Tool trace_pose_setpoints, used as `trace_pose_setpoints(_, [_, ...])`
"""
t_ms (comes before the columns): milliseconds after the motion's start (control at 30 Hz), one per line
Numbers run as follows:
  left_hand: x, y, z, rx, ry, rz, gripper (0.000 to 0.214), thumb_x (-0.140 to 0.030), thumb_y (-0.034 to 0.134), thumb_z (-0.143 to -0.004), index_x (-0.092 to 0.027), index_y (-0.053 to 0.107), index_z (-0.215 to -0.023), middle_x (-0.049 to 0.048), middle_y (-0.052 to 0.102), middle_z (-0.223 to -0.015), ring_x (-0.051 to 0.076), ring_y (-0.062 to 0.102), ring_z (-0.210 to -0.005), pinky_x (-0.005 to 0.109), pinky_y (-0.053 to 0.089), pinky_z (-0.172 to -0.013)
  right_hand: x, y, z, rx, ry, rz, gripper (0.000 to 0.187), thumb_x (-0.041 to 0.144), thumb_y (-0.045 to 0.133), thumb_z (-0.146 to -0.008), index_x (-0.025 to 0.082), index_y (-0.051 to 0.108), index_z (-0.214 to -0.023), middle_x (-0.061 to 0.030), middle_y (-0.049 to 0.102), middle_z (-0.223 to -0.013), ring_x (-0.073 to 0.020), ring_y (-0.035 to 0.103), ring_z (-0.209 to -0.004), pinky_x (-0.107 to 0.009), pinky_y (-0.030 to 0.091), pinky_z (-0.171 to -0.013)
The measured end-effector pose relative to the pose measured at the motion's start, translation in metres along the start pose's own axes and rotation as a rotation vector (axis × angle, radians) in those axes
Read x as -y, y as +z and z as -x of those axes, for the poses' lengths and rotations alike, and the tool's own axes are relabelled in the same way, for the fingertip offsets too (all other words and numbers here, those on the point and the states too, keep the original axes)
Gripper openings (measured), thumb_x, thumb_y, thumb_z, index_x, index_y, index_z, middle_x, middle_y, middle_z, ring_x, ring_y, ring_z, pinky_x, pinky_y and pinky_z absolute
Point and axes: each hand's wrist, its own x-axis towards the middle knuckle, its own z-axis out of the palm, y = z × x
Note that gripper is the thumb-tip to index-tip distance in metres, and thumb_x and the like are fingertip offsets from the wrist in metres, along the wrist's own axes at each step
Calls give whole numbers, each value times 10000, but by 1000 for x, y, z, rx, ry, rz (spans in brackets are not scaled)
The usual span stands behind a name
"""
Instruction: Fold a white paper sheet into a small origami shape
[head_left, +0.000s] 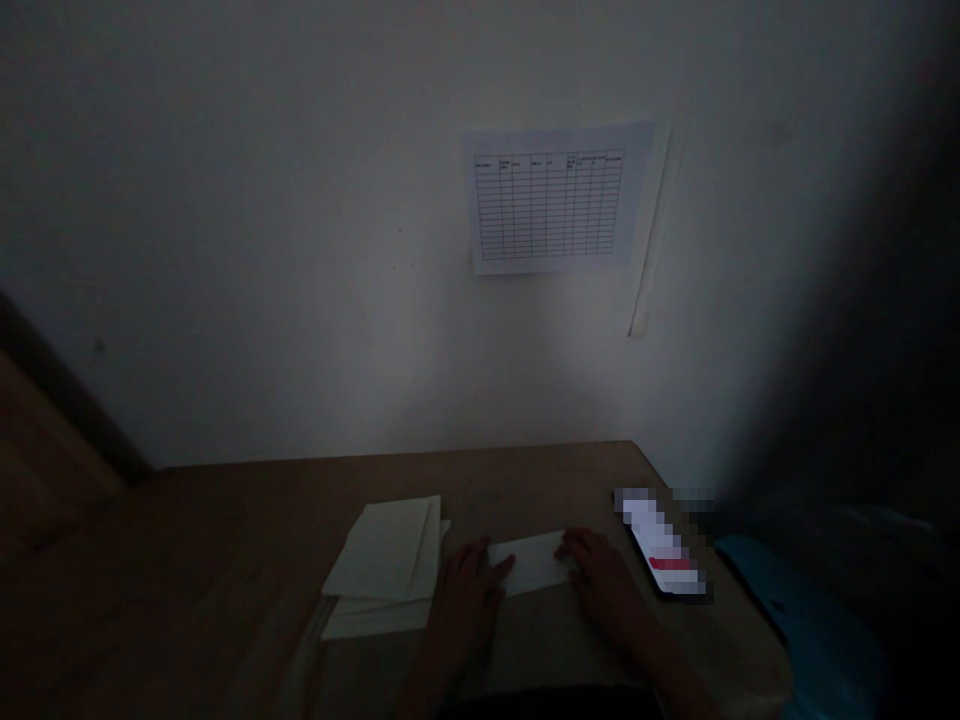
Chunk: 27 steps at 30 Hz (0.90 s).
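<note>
A small piece of lined white paper [534,562], seemingly folded, lies on the table in front of me. My left hand [466,588] is at its left end, with the thumb resting on the paper and the fingers curled at the edge. At the right end my right hand [596,568] grips the paper's edge, fingertips together near the upper corner. To the left of my left hand is a loose stack of lined paper sheets [386,550], its layers askew. Dim light hides the finer finger detail.
The brown table [525,480] stands against a pale wall [300,250]. A lit phone [660,545] lies near its right edge. Beyond that edge is a blue plastic thing [802,610], perhaps a stool. A printed grid sheet [551,205] hangs on the wall.
</note>
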Motion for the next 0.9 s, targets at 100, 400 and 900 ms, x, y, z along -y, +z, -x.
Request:
trace_pose_setpoints(100, [-1,4,1,-17,-10,-9,521,-167,534,-849,-408,590,-1307,48,476,-1487,291,435,-1345,535,346,-1107,0,1,3,-4,-10,-8,515,41,419,-751,307,646,-1129,-22,583,-1319,-228,520,-1223,-378,415,-993])
trace_pose_setpoints(400, [3,11,3,-66,-20,-7,490,-172,519,-856,-370,611,-1294,47,497,-1469,280,455,-1332,531,357,-1107,5,-7,5,-4,-22,-27,565,33,377,-729,302,645,-1147,-24,582,-1330,-213,492,-1258,-382,393,-1027])
trace_pose_setpoints(900, [-1,21,-2,-210,-49,43,443,-161,462,-880,-237,615,-1289,60,580,-1396,236,532,-1263,461,411,-1094,6,3,4,-72,-14,-19,413,159,487,-799,281,648,-1158,-40,582,-1358,-257,466,-1300,-458,386,-1064])
